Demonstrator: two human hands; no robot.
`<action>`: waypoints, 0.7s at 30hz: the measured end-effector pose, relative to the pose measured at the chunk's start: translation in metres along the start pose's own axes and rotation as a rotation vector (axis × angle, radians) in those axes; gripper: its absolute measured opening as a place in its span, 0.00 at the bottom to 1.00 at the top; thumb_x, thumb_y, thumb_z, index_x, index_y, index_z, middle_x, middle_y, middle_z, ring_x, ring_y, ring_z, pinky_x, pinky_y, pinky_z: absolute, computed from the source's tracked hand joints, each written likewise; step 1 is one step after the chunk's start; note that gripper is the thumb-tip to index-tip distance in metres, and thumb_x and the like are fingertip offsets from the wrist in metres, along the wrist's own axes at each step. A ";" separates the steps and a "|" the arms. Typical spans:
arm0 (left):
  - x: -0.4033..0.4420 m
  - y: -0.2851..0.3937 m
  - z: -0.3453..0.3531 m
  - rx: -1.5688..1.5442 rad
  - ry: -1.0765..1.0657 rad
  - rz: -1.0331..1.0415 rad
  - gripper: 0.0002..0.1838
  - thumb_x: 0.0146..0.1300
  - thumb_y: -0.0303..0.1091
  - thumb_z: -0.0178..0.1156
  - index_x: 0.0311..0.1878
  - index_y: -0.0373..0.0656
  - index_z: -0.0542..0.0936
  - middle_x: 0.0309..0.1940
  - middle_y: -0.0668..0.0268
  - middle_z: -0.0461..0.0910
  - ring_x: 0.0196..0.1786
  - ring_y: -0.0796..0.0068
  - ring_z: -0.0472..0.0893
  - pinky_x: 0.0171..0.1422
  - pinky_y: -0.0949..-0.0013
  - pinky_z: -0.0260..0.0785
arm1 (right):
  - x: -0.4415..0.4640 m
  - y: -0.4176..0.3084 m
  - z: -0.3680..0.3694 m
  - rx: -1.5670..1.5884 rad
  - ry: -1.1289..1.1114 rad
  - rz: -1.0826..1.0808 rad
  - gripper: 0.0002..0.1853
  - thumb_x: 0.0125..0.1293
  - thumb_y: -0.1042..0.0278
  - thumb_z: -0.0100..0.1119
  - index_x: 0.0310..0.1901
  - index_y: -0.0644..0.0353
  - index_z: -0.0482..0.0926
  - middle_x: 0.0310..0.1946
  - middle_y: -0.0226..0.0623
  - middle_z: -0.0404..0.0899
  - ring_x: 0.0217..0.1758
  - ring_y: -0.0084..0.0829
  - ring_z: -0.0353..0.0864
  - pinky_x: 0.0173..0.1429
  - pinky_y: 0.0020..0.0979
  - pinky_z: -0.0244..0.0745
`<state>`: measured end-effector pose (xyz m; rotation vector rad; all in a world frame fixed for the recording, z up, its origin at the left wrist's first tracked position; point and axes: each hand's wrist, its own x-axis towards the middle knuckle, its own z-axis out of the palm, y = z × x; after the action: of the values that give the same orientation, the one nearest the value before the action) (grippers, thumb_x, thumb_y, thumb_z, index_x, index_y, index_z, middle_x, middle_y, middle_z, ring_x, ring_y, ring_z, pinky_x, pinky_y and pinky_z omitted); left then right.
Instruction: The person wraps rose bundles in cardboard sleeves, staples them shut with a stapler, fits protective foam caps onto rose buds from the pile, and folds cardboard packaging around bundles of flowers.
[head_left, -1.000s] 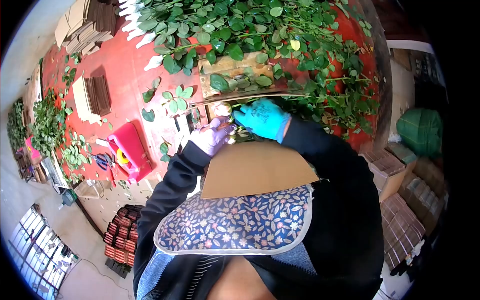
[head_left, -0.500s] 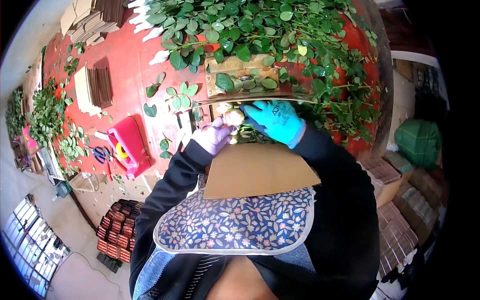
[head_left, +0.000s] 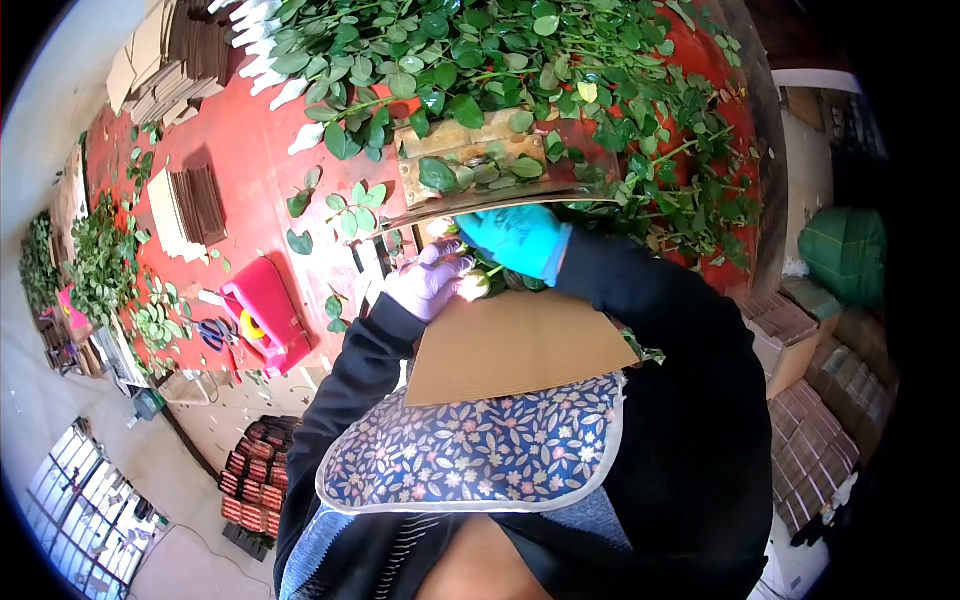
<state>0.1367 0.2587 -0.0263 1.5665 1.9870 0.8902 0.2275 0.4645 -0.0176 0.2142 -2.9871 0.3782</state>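
My left hand [head_left: 430, 282], in a thin purple glove, has its fingers curled against a pale rose head [head_left: 474, 286]. To its right my right hand [head_left: 515, 242], in a blue coated glove, bends over the rose stems with its fingers together. What lies under those fingers is hidden. Another pale rose bloom [head_left: 441, 229] shows just left of the blue fingertips. Both hands work between an upright cardboard edge [head_left: 500, 205] and a brown corrugated cardboard sheet [head_left: 520, 350] that leans towards my floral apron [head_left: 470, 445].
Many leafy rose stems [head_left: 480, 60] cover the red table's [head_left: 240, 130] far and right side. Folded cardboard pieces [head_left: 188, 210] stand at the left. Nearer lie a pink holder [head_left: 268, 315] and scissors [head_left: 213, 333]. Boxes [head_left: 810, 450] are stacked on the right.
My right hand has moved slightly left and its fingers have bent downward. The left hand sits a little lower, now at a rose head nearer the cardboard sheet. The view has shifted slightly.
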 end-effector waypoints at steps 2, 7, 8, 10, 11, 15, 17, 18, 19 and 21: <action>-0.001 -0.001 0.001 0.031 0.025 0.011 0.25 0.48 0.21 0.67 0.52 0.50 0.83 0.51 0.56 0.77 0.50 0.57 0.81 0.47 0.63 0.78 | -0.002 0.001 0.028 -0.082 0.012 -0.031 0.24 0.61 0.69 0.51 0.60 0.63 0.69 0.31 0.36 0.81 0.32 0.38 0.82 0.36 0.41 0.76; -0.003 0.000 0.005 0.014 0.071 0.030 0.25 0.47 0.20 0.68 0.51 0.49 0.83 0.51 0.56 0.77 0.49 0.59 0.82 0.46 0.65 0.79 | -0.001 -0.002 0.016 0.013 -0.053 0.053 0.22 0.64 0.69 0.47 0.60 0.63 0.69 0.33 0.40 0.83 0.34 0.36 0.84 0.38 0.39 0.78; -0.004 -0.003 0.007 -0.031 0.090 0.033 0.25 0.46 0.19 0.68 0.51 0.48 0.83 0.51 0.55 0.78 0.50 0.59 0.82 0.46 0.65 0.79 | -0.002 -0.003 0.017 0.011 -0.054 0.050 0.22 0.64 0.69 0.47 0.60 0.63 0.69 0.33 0.40 0.83 0.34 0.36 0.84 0.38 0.39 0.78; -0.007 -0.009 0.014 -0.031 0.103 0.037 0.24 0.46 0.19 0.68 0.50 0.47 0.83 0.52 0.55 0.78 0.50 0.59 0.82 0.46 0.65 0.79 | -0.005 -0.003 0.020 -0.022 -0.138 0.120 0.22 0.64 0.69 0.47 0.60 0.62 0.69 0.37 0.43 0.83 0.38 0.37 0.84 0.39 0.39 0.79; -0.007 -0.008 0.014 -0.036 0.111 0.037 0.24 0.47 0.18 0.68 0.50 0.47 0.83 0.52 0.55 0.78 0.50 0.60 0.82 0.46 0.65 0.79 | -0.003 -0.003 0.016 -0.022 -0.137 0.120 0.22 0.64 0.69 0.47 0.60 0.62 0.69 0.37 0.43 0.83 0.38 0.37 0.84 0.39 0.39 0.79; 0.004 -0.005 -0.004 -0.011 0.021 0.083 0.22 0.44 0.24 0.70 0.48 0.46 0.84 0.53 0.54 0.77 0.51 0.57 0.82 0.46 0.65 0.79 | -0.001 0.000 0.007 0.006 -0.198 0.084 0.24 0.64 0.67 0.47 0.63 0.59 0.68 0.42 0.45 0.83 0.43 0.40 0.85 0.43 0.39 0.80; 0.012 -0.003 -0.015 0.020 0.065 0.116 0.23 0.44 0.26 0.71 0.48 0.49 0.84 0.55 0.53 0.76 0.50 0.56 0.83 0.45 0.65 0.79 | -0.002 0.002 0.011 0.043 -0.227 0.082 0.24 0.65 0.67 0.46 0.64 0.59 0.67 0.44 0.45 0.83 0.43 0.41 0.85 0.45 0.40 0.80; 0.015 -0.003 -0.016 0.049 0.103 0.145 0.23 0.44 0.27 0.71 0.48 0.51 0.84 0.57 0.52 0.75 0.49 0.55 0.83 0.43 0.64 0.80 | -0.002 0.002 0.013 0.047 -0.242 0.090 0.24 0.65 0.66 0.46 0.64 0.58 0.67 0.46 0.46 0.82 0.44 0.41 0.85 0.47 0.41 0.80; 0.015 -0.004 -0.015 0.044 0.104 0.140 0.23 0.44 0.27 0.71 0.48 0.51 0.84 0.57 0.52 0.75 0.49 0.55 0.83 0.43 0.64 0.80 | -0.003 0.002 0.014 0.055 -0.260 0.097 0.24 0.66 0.66 0.45 0.64 0.58 0.66 0.48 0.46 0.81 0.46 0.42 0.84 0.49 0.42 0.80; 0.012 -0.005 -0.012 0.103 0.004 -0.006 0.22 0.45 0.28 0.70 0.47 0.55 0.84 0.61 0.51 0.72 0.46 0.54 0.84 0.41 0.63 0.79 | -0.002 0.001 0.011 0.039 -0.184 0.081 0.24 0.66 0.66 0.45 0.64 0.57 0.67 0.50 0.48 0.80 0.47 0.42 0.84 0.50 0.43 0.79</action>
<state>0.1218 0.2672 -0.0211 1.6146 2.0690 0.8008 0.2284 0.4627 -0.0287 0.1382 -3.1793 0.4484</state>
